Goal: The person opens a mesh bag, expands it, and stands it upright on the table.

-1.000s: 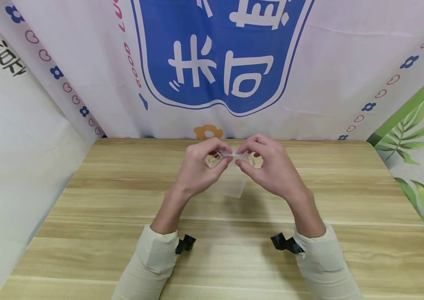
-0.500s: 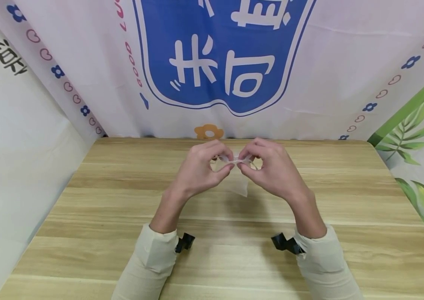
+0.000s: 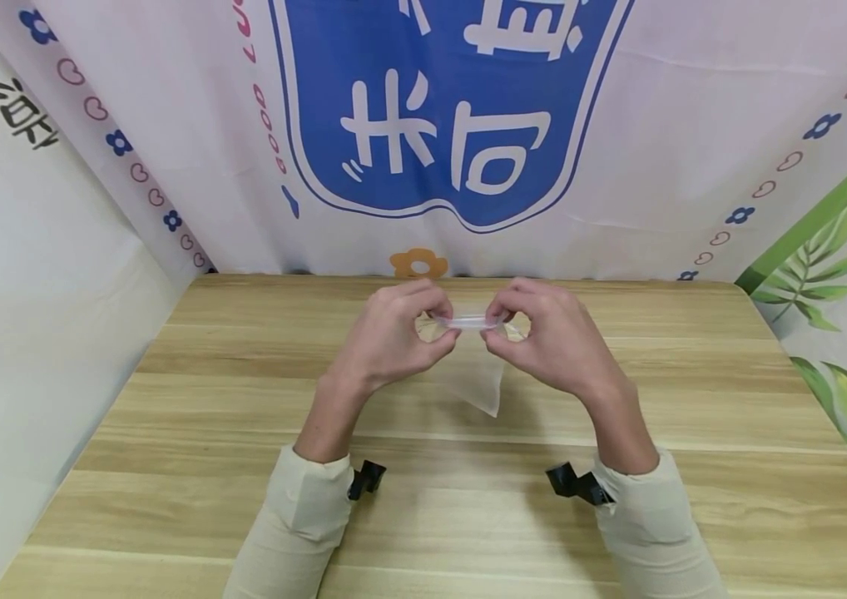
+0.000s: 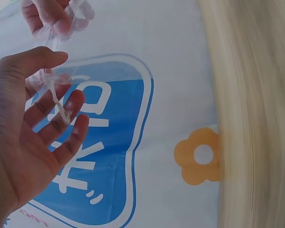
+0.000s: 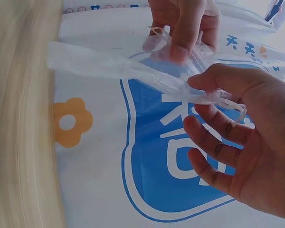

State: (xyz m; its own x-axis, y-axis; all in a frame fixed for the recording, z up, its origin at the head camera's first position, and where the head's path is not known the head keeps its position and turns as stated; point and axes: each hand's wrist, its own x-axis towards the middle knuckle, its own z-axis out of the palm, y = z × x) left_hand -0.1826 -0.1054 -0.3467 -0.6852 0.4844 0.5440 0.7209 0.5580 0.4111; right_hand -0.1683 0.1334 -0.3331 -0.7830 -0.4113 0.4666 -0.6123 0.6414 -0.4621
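Observation:
A sheer white drawstring pouch (image 3: pixel 477 378) hangs above the table between both hands. My left hand (image 3: pixel 399 339) pinches one end of its gathered top edge between thumb and forefinger. The other end is pinched the same way by my right hand (image 3: pixel 547 339), leaving a short stretch of edge taut between them. In the right wrist view the limp body of the pouch (image 5: pixel 95 61) trails off to the left. A thin pale cord (image 4: pixel 59 102) dangles by the left fingers, and another cord loop (image 5: pixel 233 107) shows beside the right thumb.
A wood-grain table (image 3: pixel 244 433) lies under the hands. Behind its far edge hangs a white cloth banner with a blue emblem (image 3: pixel 423 200). Pale walls stand at both sides. Each cuff carries a small black wrist mount (image 3: pixel 367 480).
The two hands have moved slightly apart, and the bunched top edge between them has straightened. The pouch's lower corner hangs lower and nearer the front.

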